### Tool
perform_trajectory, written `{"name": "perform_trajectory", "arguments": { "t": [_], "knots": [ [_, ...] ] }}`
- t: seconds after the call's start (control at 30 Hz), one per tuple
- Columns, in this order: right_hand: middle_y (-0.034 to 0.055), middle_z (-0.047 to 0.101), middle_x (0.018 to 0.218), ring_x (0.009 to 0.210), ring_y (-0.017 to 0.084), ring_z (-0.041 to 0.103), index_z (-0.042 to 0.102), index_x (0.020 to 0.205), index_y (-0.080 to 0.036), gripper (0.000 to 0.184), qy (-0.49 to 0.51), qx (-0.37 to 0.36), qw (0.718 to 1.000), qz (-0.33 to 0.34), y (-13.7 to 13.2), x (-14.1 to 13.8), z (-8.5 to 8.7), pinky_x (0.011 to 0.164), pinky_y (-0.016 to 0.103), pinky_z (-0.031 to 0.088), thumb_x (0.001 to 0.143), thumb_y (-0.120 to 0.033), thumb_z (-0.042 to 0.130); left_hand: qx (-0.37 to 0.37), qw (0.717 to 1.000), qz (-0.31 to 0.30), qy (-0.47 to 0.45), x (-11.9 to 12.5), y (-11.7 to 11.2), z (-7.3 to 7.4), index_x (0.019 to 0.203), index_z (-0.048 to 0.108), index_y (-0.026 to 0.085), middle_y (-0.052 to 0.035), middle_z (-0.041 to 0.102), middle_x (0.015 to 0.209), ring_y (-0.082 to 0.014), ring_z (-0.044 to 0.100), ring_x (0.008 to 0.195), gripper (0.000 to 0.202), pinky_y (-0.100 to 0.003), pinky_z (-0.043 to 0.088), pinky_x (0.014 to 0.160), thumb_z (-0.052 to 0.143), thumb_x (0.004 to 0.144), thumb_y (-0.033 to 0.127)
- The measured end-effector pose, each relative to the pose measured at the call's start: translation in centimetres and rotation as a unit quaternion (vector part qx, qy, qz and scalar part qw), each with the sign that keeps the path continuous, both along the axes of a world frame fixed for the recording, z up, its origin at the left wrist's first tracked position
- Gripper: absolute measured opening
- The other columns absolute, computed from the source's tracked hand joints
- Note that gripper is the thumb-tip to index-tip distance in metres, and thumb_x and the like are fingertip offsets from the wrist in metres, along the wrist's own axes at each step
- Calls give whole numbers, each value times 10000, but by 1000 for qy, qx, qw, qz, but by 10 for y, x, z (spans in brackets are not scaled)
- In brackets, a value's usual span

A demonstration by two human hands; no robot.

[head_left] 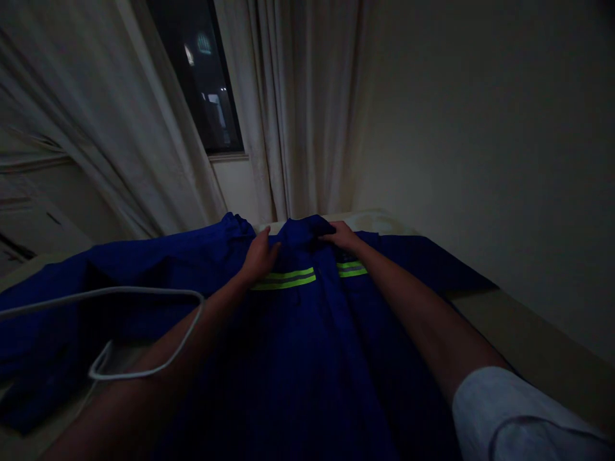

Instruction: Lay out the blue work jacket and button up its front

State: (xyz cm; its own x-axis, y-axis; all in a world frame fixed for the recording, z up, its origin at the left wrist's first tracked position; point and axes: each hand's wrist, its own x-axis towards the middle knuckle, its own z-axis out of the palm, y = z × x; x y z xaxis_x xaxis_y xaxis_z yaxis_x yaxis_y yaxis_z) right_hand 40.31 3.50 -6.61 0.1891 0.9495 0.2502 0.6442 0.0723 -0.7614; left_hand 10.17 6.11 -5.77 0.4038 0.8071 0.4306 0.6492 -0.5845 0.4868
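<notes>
A dark blue work jacket (pixel 298 358) lies spread out in front of me, with yellow-green and grey reflective strips (pixel 288 278) across its chest. Its collar (pixel 307 229) is at the far end, folded up a little. My right hand (pixel 342 235) pinches the right side of that collar, its fingertips partly hidden by the cloth. Beside the left shoulder of the jacket, my left hand (pixel 261 258) rests with thumb and fingers apart, touching the fabric. One jacket sleeve (pixel 427 259) stretches out to the right.
Another blue garment (pixel 158 262) with a gathered edge lies to the left. A white cable (pixel 120 290) loops over my left forearm. Pale curtains (pixel 307 115), a dark window (pixel 202 77) and a plain wall (pixel 500 147) stand behind the light-covered surface (pixel 533 339). The room is dim.
</notes>
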Motion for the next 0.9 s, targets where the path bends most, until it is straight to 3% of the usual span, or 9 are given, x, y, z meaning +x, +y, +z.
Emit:
{"name": "perform_trajectory", "arguments": {
  "t": [0.13, 0.23, 0.33, 0.43, 0.53, 0.63, 0.7, 0.77, 0.9],
  "knots": [
    [32, 731, 1010, 992, 242, 667, 791, 1010, -176, 276, -71, 141, 985, 76, -24, 13, 24, 921, 355, 512, 811, -365, 821, -92, 992, 73, -51, 23, 23, -2, 1604, 370, 60, -278, 572, 1516, -426, 502, 1450, 984, -545, 426, 1161, 844, 817, 411],
    [93, 724, 1168, 1111, 270, 649, 780, 1148, -193, 283, -186, 214, 950, 129, -62, 27, 33, 993, 397, 482, 880, -214, 690, -113, 993, 33, -22, 12, 26, 2, 1439, 611, 152, -176, 730, 1275, -377, 644, 1246, 664, -499, 492, 1044, 808, 850, 388],
    [108, 730, 1279, 1218, 302, 638, 790, 1180, -233, 471, -339, 111, 915, 187, -102, 42, 26, 1061, 459, 432, 782, -37, 634, 1, 992, -89, 94, -17, 9, 3, 1249, 761, 236, -129, 711, 1306, -337, 631, 1212, 338, -493, 477, 1042, 641, 934, 252],
    [87, 745, 1310, 1240, 291, 653, 790, 1198, -263, 523, -367, 20, 913, 178, -128, 41, 13, 1075, 489, 432, 792, -12, 576, 40, 946, -188, 260, -44, -25, -3, 1454, 645, 387, -79, 597, 1536, -357, 559, 1333, 653, -557, 434, 1090, 570, 875, 94],
    [79, 708, 1400, 1338, 260, 611, 700, 1389, -268, 510, -289, 57, 952, 87, -137, 12, 4, 1149, 486, 417, 964, -117, 464, 11, 918, -216, 333, -61, -59, -8, 1627, 410, 429, -49, 365, 1728, -362, 461, 1482, 924, -592, 375, 1170, 529, 805, 23],
    [104, 592, 1557, 1462, 287, 517, 573, 1541, -253, 506, -284, -7, 955, 81, -141, -31, 0, 1224, 500, 357, 1062, -383, 478, 8, 927, -207, 313, -82, -81, -4, 1633, 431, 320, -84, 328, 1741, -313, 443, 1523, 795, -529, 344, 1238, 485, 876, 83],
    [128, 490, 1641, 1517, 309, 455, 534, 1573, -225, 589, -297, -78, 947, 97, -148, -54, 3, 1243, 504, 336, 1057, -506, 493, 40, 958, -117, 258, -112, -88, 6, 1598, 479, 234, -128, 406, 1698, -299, 474, 1501, 635, -499, 359, 1242, 439, 966, 190],
    [120, 430, 1681, 1545, 289, 418, 509, 1591, -219, 599, -294, -73, 950, 77, -159, -68, 10, 1256, 486, 320, 1088, -528, 409, 84, 975, 57, 198, -157, -90, 17, 1537, 525, 177, -171, 457, 1654, -345, 474, 1489, 558, -546, 367, 1230, 428, 1003, 306],
    [139, 412, 1690, 1562, 321, 378, 524, 1582, -197, 650, -310, -25, 950, -23, -195, -80, 19, 1277, 499, 264, 1084, -592, 387, 36, 888, 439, 130, -272, -89, 21, 1576, 381, 90, -323, 392, 1639, -534, 445, 1450, 871, -712, 440, 1070, 565, 908, 619]
  ]
}}
